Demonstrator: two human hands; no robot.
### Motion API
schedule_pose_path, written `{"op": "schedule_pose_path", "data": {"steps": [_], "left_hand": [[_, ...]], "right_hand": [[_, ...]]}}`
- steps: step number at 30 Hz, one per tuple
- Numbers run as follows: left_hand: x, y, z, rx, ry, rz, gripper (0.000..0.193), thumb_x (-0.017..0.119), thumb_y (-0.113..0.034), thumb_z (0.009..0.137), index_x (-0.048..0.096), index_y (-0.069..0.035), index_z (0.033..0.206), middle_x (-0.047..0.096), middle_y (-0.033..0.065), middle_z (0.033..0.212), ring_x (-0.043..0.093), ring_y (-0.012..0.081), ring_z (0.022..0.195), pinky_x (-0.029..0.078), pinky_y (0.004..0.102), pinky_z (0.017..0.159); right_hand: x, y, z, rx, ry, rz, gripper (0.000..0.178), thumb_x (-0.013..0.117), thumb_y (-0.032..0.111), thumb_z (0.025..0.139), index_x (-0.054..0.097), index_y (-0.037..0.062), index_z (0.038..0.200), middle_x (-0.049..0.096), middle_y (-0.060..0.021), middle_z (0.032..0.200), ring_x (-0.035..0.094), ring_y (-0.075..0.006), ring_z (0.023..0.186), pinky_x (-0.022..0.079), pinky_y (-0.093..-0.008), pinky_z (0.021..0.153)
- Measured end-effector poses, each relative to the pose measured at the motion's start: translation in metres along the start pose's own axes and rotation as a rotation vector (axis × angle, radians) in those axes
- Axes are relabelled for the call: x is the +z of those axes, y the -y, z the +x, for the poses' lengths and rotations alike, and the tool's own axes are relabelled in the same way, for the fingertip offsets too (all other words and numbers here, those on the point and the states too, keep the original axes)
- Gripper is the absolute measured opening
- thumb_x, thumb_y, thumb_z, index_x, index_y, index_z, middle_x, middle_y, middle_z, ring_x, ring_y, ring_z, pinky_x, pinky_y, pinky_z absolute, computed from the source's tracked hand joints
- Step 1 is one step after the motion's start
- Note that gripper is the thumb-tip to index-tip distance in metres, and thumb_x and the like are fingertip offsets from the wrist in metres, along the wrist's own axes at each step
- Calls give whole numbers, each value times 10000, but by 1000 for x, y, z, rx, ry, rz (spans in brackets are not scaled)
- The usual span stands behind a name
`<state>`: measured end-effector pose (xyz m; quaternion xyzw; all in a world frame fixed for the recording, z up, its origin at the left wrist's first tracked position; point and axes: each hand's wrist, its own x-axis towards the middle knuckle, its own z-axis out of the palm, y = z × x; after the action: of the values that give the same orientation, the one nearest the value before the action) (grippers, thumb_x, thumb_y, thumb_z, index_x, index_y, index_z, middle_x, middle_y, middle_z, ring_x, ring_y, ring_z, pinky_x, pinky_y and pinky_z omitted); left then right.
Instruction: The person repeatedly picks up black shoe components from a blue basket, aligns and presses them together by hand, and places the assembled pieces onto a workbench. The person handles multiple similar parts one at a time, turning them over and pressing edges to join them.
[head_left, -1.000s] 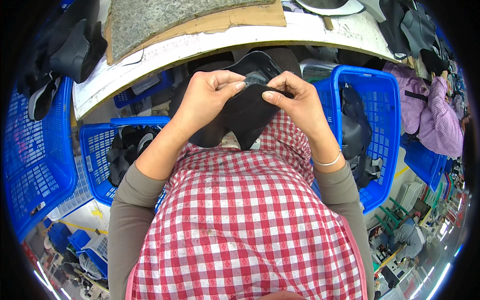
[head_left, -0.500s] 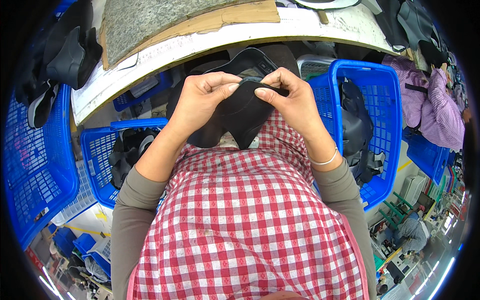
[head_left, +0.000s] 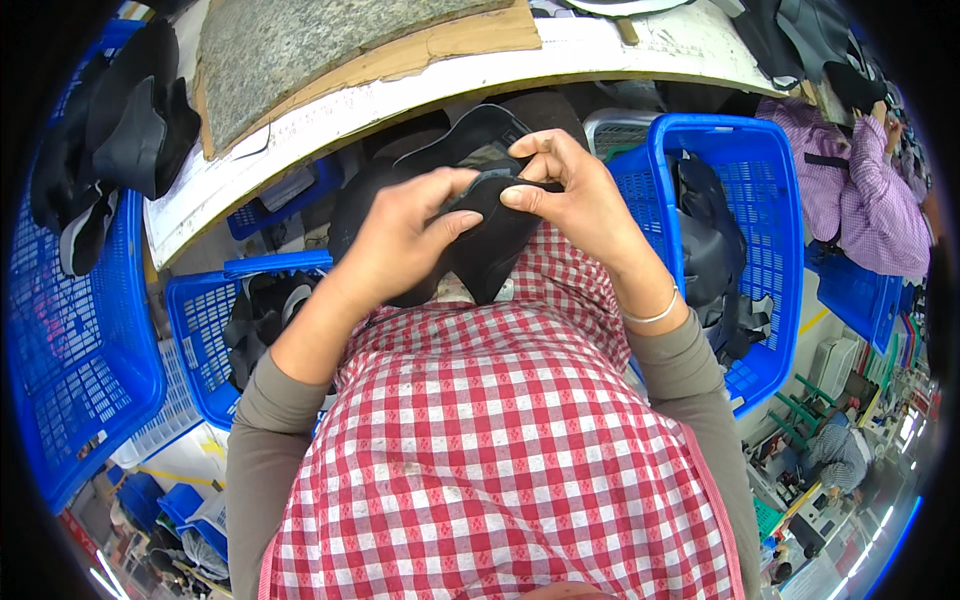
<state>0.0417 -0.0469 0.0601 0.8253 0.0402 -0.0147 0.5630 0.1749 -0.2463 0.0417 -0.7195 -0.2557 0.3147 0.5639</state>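
A black shoe upper (head_left: 495,228) rests over my lap, its top edge raised between both hands. Its lower end tapers to a point above my red-and-white checked apron (head_left: 490,400). My left hand (head_left: 400,235) has the left side of that edge, thumb on the front and fingers partly behind it, slightly blurred. On the other side, my right hand (head_left: 575,195) pinches the edge between thumb and bent fingers. A grey lining strip shows along the edge between the hands. More black upper material (head_left: 475,130) lies just beyond.
A white workbench (head_left: 400,90) with a grey stone slab (head_left: 340,50) stands ahead. Blue baskets (head_left: 655,150) with dark pieces flank me. Black uppers (head_left: 130,135) are heaped at far left. A person in a checked shirt (head_left: 870,210) works at right.
My left hand has shifted a little down and left, its thumb moving apart from its fingers. The right index finger has lifted and curled. The view has tilted slightly.
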Motion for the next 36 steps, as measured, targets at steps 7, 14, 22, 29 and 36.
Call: {"op": "schedule_pose_path", "data": {"steps": [7, 14, 22, 29, 36], "left_hand": [[11, 20, 0, -84, -22, -153, 241, 665, -105, 1044, 706, 0, 1257, 712, 30, 974, 625, 78, 896, 513, 253, 805], [5, 19, 1, -17, 23, -91, 243, 673, -115, 1049, 704, -2, 1261, 713, 8, 984, 619, 60, 905, 507, 237, 820], [18, 31, -9, -66, -171, 39, 217, 722, -117, 1013, 737, 39, 1163, 756, 41, 1007, 671, 92, 928, 548, 257, 845], [5, 28, -2, -358, -1, -338, 243, 717, -135, 1026, 748, 74, 1145, 748, 7, 970, 633, 55, 891, 540, 250, 807], [27, 15, 1, -66, -233, -67, 215, 699, -127, 1003, 733, 34, 1143, 754, 71, 972, 712, 202, 903, 564, 333, 791]], "right_hand": [[-9, 6, 4, 51, 146, 60, 477, 869, 119, 891, 649, -40, 1283, 718, -24, 837, 648, -71, 797, 523, -241, 737], [-9, 1, 7, 84, 249, 137, 260, 867, 129, 898, 722, 0, 1071, 648, 33, 779, 572, -37, 750, 480, -221, 691], [10, -9, -3, -38, -149, -227, 264, 858, 181, 900, 683, -14, 941, 732, -138, 918, 712, -199, 868, 565, -353, 762], [10, -10, -6, -153, -133, -226, 205, 851, 138, 916, 677, 31, 912, 618, 27, 742, 519, -44, 722, 454, -237, 644], [18, -1, -6, -135, -180, -265, 213, 884, 127, 873, 703, 23, 917, 704, -4, 781, 603, -45, 740, 510, -247, 672]]}}
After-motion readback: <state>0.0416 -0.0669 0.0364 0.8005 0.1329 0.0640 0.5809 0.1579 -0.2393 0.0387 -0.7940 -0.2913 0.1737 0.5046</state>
